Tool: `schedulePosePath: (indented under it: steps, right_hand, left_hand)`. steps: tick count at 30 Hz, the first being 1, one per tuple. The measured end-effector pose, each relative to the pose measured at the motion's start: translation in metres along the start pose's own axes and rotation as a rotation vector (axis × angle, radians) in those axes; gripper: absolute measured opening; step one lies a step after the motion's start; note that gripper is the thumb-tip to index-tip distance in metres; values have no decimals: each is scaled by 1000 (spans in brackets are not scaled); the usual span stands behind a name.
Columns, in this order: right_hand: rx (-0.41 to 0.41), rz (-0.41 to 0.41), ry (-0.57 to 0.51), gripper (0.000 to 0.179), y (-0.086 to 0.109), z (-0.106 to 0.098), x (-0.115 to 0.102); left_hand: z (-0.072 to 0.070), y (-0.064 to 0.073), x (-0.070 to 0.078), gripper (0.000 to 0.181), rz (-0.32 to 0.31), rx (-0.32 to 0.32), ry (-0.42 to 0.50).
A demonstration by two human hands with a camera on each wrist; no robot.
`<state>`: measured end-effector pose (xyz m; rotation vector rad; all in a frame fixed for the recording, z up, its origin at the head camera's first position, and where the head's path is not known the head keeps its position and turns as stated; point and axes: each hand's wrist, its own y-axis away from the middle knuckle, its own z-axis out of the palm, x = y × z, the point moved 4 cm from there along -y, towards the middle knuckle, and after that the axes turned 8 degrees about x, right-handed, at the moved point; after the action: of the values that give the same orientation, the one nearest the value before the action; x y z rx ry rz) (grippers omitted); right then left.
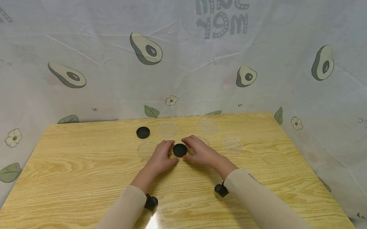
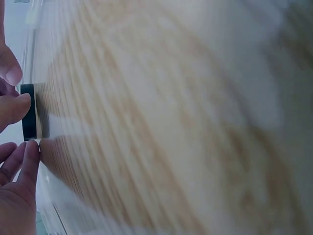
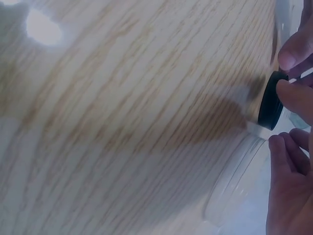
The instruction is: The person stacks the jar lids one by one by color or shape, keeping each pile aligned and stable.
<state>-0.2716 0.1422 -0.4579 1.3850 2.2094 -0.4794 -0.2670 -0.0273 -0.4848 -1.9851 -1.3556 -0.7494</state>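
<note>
A thick black disc (image 1: pixel 180 150) lies between both hands at the middle of the wooden table (image 1: pixel 91 202). My left hand (image 1: pixel 163 156) curves round its left side, index finger behind and thumb in front. From the right, my right hand (image 1: pixel 200 151) curls round it in the same way. In the left wrist view a thumb (image 2: pixel 16 107) overlaps the face of the disc (image 2: pixel 28 122). Seen from the right wrist, fingertips (image 3: pixel 276 142) sit low by the disc (image 3: pixel 269 105), close to the tabletop.
Another black disc (image 1: pixel 143 132) stands farther back on the left. Several clear round dishes lie around the hands, such as one at the back (image 1: pixel 208 126) and one at the right (image 1: pixel 233 146). A printed cloth (image 1: pixel 104 86) hangs behind the table.
</note>
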Motion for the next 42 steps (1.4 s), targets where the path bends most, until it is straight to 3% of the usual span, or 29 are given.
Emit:
schedulePosePath:
  steps: [8,17,38,42]
  right_hand:
    - [-49,-48,145,61,-5,4,-6]
    - [-55,-39,192,61,-6,8,-11]
    - [-31,-23,157,59,-7,9,-8]
    - [-27,-30,154,57,-8,9,-7]
  left_hand:
    - [6,-4,-1,63,-1,-9,-49]
    - [9,-6,-2,60,-5,-6,-60]
    - [9,-6,-1,43,-38,18,-48]
    - [8,-5,0,42,-12,34,-36]
